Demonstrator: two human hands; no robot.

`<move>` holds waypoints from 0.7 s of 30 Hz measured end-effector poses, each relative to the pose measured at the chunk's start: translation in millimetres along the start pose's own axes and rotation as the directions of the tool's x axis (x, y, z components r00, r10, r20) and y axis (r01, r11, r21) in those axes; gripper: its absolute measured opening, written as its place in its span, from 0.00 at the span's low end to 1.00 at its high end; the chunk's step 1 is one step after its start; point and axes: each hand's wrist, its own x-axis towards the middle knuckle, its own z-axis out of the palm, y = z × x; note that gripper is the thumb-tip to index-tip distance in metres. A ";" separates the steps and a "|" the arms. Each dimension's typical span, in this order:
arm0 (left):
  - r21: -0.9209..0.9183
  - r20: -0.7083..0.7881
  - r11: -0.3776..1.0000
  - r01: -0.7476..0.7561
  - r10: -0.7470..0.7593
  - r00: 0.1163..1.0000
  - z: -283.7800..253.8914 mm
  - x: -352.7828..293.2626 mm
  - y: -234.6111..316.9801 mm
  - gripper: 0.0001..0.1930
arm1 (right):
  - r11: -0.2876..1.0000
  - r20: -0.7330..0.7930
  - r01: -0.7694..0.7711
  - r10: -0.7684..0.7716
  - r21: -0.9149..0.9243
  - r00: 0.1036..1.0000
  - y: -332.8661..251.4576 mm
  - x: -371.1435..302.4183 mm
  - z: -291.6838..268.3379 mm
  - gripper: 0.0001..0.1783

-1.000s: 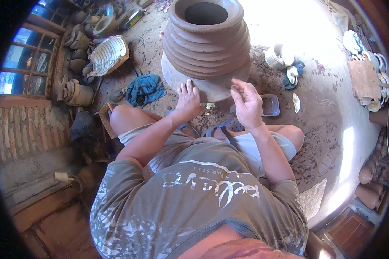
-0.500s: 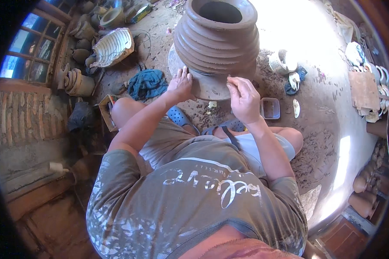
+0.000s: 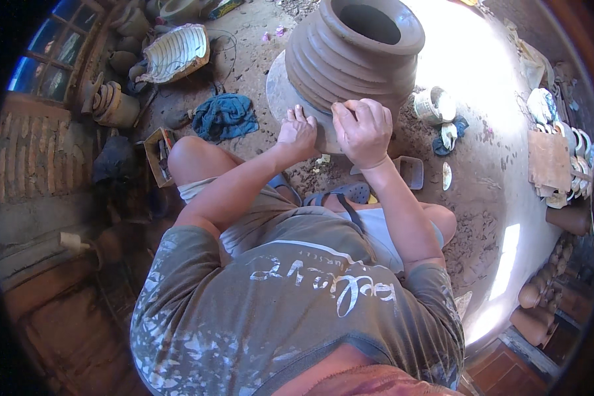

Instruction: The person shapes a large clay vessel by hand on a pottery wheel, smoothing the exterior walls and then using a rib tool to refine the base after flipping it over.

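A large brown clay pot [image 3: 350, 63] with ridged walls and a wide round mouth stands on a pale round wheel disc [image 3: 280, 92]. My left hand [image 3: 298, 134] lies on the near edge of the disc, its fingers stretched toward the pot's foot. Close beside it, my right hand [image 3: 364, 134] is held at the base of the pot, thumb and fingers curled together in a pinch. Whatever sits between those fingertips, if anything, is too small to make out. The back of the right hand covers part of the pot's lower edge.
A blue cloth [image 3: 224, 117] lies on the dirt floor left of the disc. To the right are a white tub [image 3: 434, 105] and a clear plastic container [image 3: 410, 173]. An open box [image 3: 158, 157] sits by my left knee. Several pots [image 3: 115, 105] line the left wall.
My right hand has moved left and forward, closer to my left hand. The left hand has slid right along the disc's edge. The whole view has shifted slightly.
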 end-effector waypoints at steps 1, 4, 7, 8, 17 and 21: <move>-0.001 -0.003 1.000 0.001 -0.001 1.000 0.5 -0.1 2.1 0.55 | 1.000 0.013 0.003 -0.003 -0.010 1.000 1.0 -0.2 0.2 0.12; 0.003 -0.023 1.000 0.011 -0.010 1.000 1.9 -0.3 3.1 0.54 | 0.999 0.043 0.024 -0.023 -0.025 0.999 4.8 0.1 -1.2 0.13; 0.000 -0.032 1.000 -0.024 0.024 0.999 5.1 0.6 -2.9 0.53 | 0.997 0.047 0.072 -0.071 -0.014 0.996 10.4 2.6 -5.3 0.13; -0.003 -0.033 0.999 -0.043 0.043 0.999 5.9 1.3 -7.2 0.53 | 0.996 0.045 0.089 -0.089 -0.009 0.995 13.2 2.7 -6.4 0.12; 0.167 -0.106 0.975 -0.145 0.164 0.981 -3.2 14.6 -73.9 0.50 | 0.992 0.034 0.113 -0.115 0.055 0.993 26.0 2.2 -12.8 0.09; 0.173 0.108 0.974 -0.149 0.132 0.985 -37.4 31.2 -88.2 0.57 | 0.989 0.044 0.117 -0.121 0.094 0.992 36.9 -4.6 -14.8 0.09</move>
